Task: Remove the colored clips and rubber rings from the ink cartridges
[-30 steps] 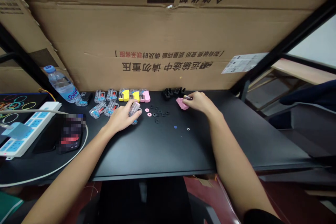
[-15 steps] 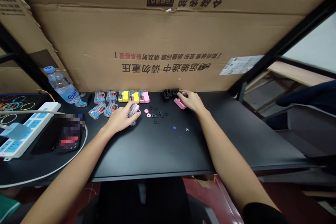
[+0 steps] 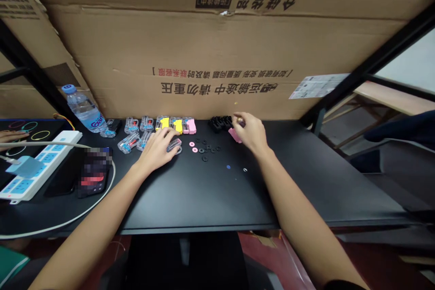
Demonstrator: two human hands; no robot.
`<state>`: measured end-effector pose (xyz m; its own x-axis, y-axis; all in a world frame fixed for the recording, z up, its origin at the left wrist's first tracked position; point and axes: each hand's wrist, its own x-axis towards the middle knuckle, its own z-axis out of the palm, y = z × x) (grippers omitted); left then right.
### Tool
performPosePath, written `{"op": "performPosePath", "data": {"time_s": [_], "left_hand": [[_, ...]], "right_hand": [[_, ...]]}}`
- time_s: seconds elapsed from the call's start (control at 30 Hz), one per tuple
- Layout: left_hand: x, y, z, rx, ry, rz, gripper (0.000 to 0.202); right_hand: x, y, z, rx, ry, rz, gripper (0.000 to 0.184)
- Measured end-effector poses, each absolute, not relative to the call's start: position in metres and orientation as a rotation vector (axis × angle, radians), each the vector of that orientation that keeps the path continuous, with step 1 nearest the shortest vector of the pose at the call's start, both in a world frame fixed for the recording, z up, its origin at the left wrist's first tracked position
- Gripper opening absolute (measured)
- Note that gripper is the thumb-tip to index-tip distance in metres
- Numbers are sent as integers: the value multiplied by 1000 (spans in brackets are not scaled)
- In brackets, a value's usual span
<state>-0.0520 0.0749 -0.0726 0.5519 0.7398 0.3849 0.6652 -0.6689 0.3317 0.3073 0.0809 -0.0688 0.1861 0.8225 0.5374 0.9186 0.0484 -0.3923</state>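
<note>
Left hand (image 3: 155, 154) sits spread, touching a clear plastic casing (image 3: 174, 146) at 3 o'clock; right hand (image 3: 249, 133) pinches a small metal bit (image 3: 241, 120), pink plastic piece (image 3: 234, 135) just off its 7 o'clock, black washers (image 3: 205, 158) between the hands

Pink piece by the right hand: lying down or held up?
Pink piece lying on the desk, it seems; right hand's fingertips pinch something small above it.

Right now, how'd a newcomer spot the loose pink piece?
On the black desk, find the right hand beside the black parts. The pink plastic piece lies just below its fingers, apart from the pink one in the row.
</note>
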Motion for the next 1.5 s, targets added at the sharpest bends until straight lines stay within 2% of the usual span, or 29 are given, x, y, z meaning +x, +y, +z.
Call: {"op": "performPosePath", "data": {"time_s": [0.13, 0.23, 0.33, 0.57, 0.8, 0.97, 1.17, 1.4, 1.5], "left_hand": [[-53, 76, -71, 2650, 1181, 648, 15], [-55, 75, -69, 2596, 1258, 552, 14], [-58, 77, -66, 2554, 1347, 530, 16], [-67, 84, -64, 2606, 1509, 522, 23], [-74, 88, -62, 2617, 1656, 513, 27], [-68, 84, -60, 2665, 1626, 534, 26], [-65, 82, -64, 2706, 1561, 380, 18], [-70, 86, -65, 2649, 1486, 624, 17], [-64, 81, -63, 2644, 1327, 830, 31]], "right_hand": [[248, 72, -67, -1706, -1984, -191, 44], [214, 70, -68, -1687, -2282, -120, 52], [204, 71, -70, -1710, -2406, -76, 51], [225, 76, -72, -1871, -2180, -37, 33], [214, 82, -75, -1860, -2244, -23, 53], [209, 81, -76, -1919, -2132, -77, 41], [211, 86, -78, -2020, -2041, -87, 38], [218, 80, -69, -1868, -1915, -55, 40], [216, 65, -62, -1603, -1907, 55, 34]]}}
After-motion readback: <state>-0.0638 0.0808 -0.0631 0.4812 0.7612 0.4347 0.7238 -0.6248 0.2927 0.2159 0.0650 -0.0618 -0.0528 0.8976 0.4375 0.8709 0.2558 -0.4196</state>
